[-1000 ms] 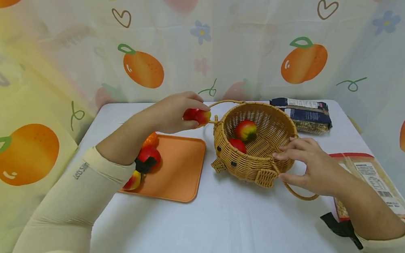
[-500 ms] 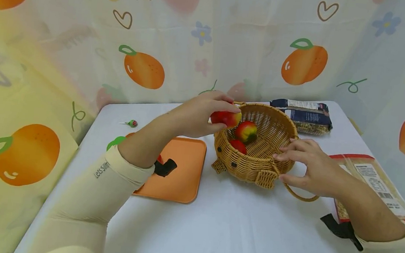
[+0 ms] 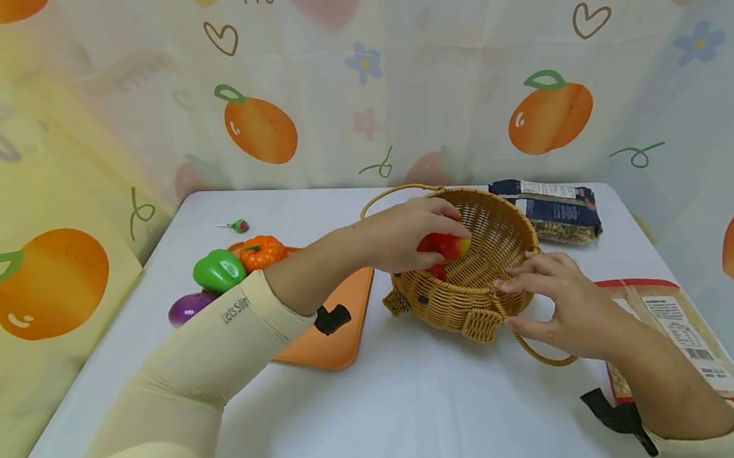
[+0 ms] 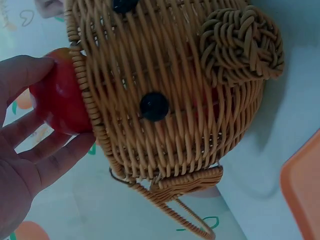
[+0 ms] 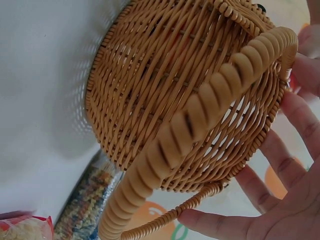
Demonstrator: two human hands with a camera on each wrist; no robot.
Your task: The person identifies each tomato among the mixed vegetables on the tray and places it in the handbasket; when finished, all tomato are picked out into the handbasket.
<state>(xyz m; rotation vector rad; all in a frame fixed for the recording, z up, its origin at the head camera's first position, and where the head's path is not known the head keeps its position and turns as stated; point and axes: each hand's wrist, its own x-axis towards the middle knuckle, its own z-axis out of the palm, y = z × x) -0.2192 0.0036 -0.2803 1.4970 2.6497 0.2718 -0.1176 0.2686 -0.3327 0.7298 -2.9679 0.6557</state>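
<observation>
In the head view my left hand (image 3: 409,234) grips a red-and-yellow apple (image 3: 455,248) inside the mouth of a wicker basket (image 3: 448,309). The left wrist view has this apple (image 4: 60,97) against the basket's rim, thumb on one side and fingers on the other. Another red fruit (image 3: 437,271) lies below it in the basket, partly hidden by the hand. My right hand (image 3: 565,307) rests its fingertips on the basket's right rim. Seen from the right wrist, its fingers are spread and fairly straight, and one fingertip touches the basket's wrapped handle (image 5: 195,117).
An orange tray (image 3: 339,341) lies to the left, partly under my left arm. Around it are an orange pumpkin (image 3: 263,253), a green pepper (image 3: 220,271), a purple rounded vegetable (image 3: 189,308) and a lollipop (image 3: 239,225). A navy packet (image 3: 557,212) and a red-edged bag (image 3: 682,333) flank the basket.
My left hand has carried the apple rightward from beside the basket, over the rim and down into its mouth. The vegetables on the left have come into sight. My right hand stays put.
</observation>
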